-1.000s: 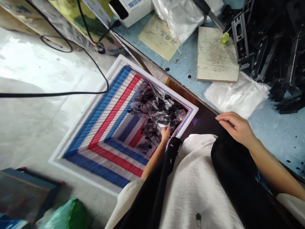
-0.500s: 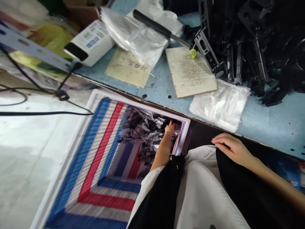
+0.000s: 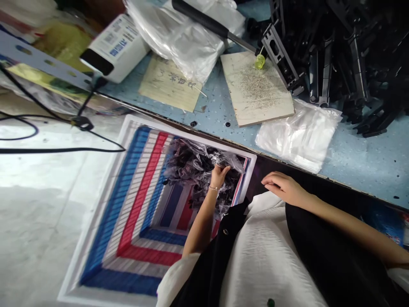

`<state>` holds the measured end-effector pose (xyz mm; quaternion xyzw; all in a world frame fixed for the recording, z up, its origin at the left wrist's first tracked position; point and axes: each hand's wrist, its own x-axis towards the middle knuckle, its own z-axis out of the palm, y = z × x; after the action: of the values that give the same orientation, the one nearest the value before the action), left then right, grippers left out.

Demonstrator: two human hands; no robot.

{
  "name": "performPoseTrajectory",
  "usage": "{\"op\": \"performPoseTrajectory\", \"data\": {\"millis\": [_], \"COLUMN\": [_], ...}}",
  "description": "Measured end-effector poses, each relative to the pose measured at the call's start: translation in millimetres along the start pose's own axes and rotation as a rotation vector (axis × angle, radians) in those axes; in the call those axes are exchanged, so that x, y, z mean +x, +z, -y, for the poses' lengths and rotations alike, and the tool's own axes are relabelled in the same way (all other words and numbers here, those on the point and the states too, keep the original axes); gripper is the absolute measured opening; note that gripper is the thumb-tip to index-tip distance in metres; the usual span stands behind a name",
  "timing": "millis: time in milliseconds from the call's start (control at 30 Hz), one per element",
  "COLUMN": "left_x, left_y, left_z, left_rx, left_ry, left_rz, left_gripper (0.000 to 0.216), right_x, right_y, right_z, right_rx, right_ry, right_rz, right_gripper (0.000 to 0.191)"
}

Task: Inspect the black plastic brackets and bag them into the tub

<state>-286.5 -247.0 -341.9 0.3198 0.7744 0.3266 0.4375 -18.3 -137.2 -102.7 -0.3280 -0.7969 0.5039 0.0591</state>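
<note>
My left hand (image 3: 219, 175) is down inside a white-rimmed bin (image 3: 101, 200) lined with blue, white and red striped sheeting. Its fingers are closed on a clear plastic bag (image 3: 234, 160) at the top of a heap of bagged black parts (image 3: 188, 164); what that bag contains is hard to make out. Over my lap, just below the bench edge, my right hand (image 3: 286, 187) hangs with loosely bent fingers, the thumb a little apart, and nothing in it.
On the blue bench (image 3: 220, 102) lie a black-handled screwdriver (image 3: 204, 19), a board (image 3: 255, 91), clear bags (image 3: 298, 134), a yellow note (image 3: 169, 83) and a white box (image 3: 116, 47). Black plastic parts (image 3: 345, 64) pile up at right. A cable (image 3: 64, 150) crosses at left.
My left hand has shifted slightly left within the bin and a clear bag now shows lifted at its fingers. My right hand has moved left, and the view has shifted a little.
</note>
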Motion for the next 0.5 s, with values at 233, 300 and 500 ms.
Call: {"op": "performPoseTrajectory", "data": {"millis": [233,300,500], "left_x": [-127.5,-153.7,-179.9], "left_y": [23.9,42.3,63.0], "left_z": [-98.3,-117.8,-114.7], "left_rx": [-0.937,-1.017,-0.884], "left_ry": [-0.175,-0.256,-0.271], "left_rz": [-0.055,0.003,-0.008], "left_gripper": [0.037,0.041,0.038], "right_x": [30.9,22.8,-1.9], "right_y": [31.3,35.4,34.2], "right_z": [-4.6,-14.0,-36.0], "right_rx": [0.118,0.169,0.456], "right_ry": [0.173,0.179,0.374], "right_rz": [0.216,0.256,0.184], "right_gripper": [0.083,0.087,0.054]}}
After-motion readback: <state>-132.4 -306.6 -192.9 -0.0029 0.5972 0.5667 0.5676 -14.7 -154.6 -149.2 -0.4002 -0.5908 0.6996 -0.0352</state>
